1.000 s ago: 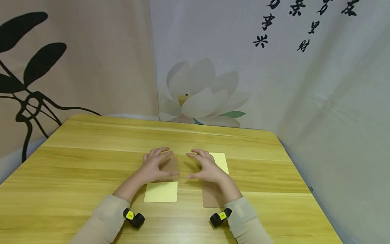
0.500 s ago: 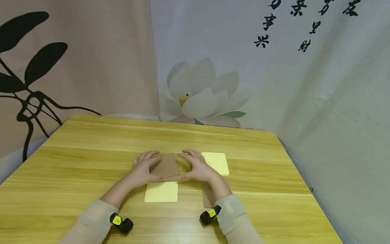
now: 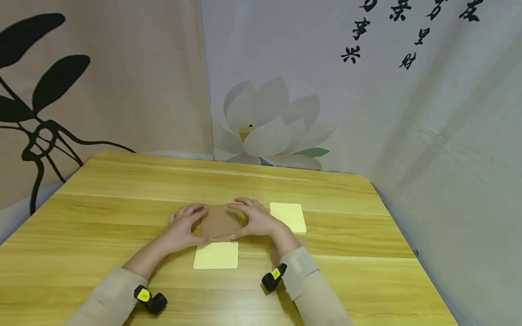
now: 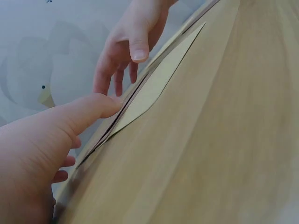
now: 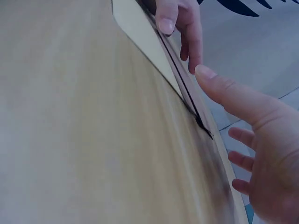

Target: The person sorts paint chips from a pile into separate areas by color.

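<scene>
The left hand and right hand are both further left than a second ago, now either side of the brown card. Thumbs and fingers are spread wide and loosely curved; no grip that I can see, can't tell if the tips touch. Card's flat on the table, by a yellow card. Probably light, stiffish, kinda slidey; I'd pinch it by its side edges.

The pale backdrop bears black characters, including 事, 兴, 里 and 财; yellow wrist labels are illegible.
</scene>
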A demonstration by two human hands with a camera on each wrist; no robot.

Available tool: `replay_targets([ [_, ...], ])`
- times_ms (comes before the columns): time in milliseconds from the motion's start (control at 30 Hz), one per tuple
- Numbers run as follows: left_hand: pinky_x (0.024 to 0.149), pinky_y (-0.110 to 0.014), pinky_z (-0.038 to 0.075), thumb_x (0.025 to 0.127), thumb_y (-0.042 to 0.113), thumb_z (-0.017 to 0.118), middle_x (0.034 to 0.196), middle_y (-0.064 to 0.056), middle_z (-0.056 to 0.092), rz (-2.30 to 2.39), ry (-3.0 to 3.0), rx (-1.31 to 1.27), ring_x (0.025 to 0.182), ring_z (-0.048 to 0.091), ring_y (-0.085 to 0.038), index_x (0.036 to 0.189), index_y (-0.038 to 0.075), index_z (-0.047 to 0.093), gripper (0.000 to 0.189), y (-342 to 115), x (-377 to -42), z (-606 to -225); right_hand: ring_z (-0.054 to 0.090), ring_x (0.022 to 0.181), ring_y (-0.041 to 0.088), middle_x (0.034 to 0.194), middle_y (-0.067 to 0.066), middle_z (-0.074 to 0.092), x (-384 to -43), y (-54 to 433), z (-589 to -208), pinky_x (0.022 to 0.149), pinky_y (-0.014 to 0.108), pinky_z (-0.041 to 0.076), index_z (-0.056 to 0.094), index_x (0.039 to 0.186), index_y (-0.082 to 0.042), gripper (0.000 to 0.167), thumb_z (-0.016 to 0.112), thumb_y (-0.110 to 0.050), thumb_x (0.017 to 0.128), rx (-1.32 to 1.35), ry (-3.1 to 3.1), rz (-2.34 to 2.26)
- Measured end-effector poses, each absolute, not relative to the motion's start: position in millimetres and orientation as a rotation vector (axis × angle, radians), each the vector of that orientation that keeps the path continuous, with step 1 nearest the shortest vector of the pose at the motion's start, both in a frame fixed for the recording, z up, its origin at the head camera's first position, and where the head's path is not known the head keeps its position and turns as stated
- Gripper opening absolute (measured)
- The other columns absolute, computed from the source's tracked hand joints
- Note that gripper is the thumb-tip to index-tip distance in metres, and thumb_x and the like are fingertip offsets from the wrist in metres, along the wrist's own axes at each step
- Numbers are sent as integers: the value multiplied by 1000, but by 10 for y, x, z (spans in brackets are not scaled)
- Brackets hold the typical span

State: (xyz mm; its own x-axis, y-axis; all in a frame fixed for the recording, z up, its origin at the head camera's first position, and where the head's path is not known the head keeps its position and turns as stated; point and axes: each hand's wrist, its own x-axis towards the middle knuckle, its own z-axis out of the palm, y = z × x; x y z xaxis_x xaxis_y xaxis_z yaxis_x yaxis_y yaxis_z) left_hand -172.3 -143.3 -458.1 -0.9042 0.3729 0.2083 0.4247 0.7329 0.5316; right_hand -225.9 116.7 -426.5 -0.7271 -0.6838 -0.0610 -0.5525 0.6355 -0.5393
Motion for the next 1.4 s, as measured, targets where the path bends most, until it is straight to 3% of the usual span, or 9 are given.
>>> replay_targets([
  [667,92,-58,19,73,53,77,143,-22,38,-866,-2885,-634,129,26,-44,139,-1,47,91,-1473,-1749,-4556,15,141,26,155,0,24,-2409,1081,-4272,110,53,14,37,148,-30,87,78,-50,74,-1036,2582,-519],
  [1400,92,-56,19,71,47,81,140,-17,42,-937,-2833,-656,127,29,-38,134,-1,53,84,-1461,-1743,-4517,22,136,23,149,-2,30,-2373,1089,-4219,107,48,21,43,146,-29,85,80,-51,72,-1033,2591,-538],
])
